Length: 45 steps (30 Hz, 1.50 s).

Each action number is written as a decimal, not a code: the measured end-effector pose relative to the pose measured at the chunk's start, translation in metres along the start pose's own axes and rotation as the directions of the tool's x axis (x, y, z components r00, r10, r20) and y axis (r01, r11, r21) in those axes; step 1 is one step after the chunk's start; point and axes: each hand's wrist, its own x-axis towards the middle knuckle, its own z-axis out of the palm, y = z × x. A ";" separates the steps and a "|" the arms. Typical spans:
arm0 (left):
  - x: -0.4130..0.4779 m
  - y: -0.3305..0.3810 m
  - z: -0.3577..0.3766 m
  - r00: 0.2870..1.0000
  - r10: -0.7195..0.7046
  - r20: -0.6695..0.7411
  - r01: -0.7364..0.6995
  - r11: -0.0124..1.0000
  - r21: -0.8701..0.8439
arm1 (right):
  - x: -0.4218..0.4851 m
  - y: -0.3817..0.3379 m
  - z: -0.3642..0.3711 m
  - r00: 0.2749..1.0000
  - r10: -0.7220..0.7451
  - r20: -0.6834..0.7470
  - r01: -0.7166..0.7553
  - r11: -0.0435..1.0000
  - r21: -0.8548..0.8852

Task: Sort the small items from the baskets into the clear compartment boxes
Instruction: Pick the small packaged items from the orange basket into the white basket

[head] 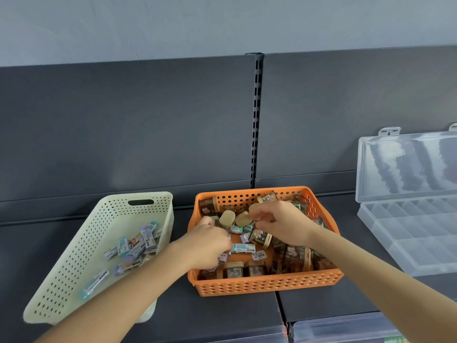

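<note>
An orange perforated basket point(267, 284) sits in the middle of the dark shelf, full of small brown jars with tan lids and a few wrapped erasers. My left hand point(210, 243) is inside its left part, fingers curled round several small erasers. My right hand point(282, 222) hovers over the back of the basket and pinches a small tan-lidded item between thumb and fingers. A cream perforated basket point(74, 256) to the left holds a pile of wrapped erasers point(134, 246). A clear compartment box point(420, 233) lies open at the right.
The box's raised lid point(405, 164) leans against the dark back panel. A slotted upright point(256, 120) divides the panel behind the orange basket. Clear bin edges point(346, 328) show below the shelf front at the bottom right.
</note>
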 end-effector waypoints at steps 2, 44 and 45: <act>-0.005 -0.001 -0.005 0.997 -0.001 -0.072 -0.011 0.987 -0.158 | -0.002 -0.001 0.000 1.000 0.003 0.004 -0.003 1.000 -0.003; -0.065 -0.036 -0.006 0.693 -0.603 -0.395 0.003 0.551 -0.834 | 0.030 -0.045 0.026 0.999 -0.019 -0.032 0.025 0.980 0.199; -0.068 -0.038 -0.006 0.684 -0.613 -0.396 0.007 0.547 -0.837 | 0.032 -0.052 0.026 0.998 -0.033 -0.050 0.043 0.975 0.219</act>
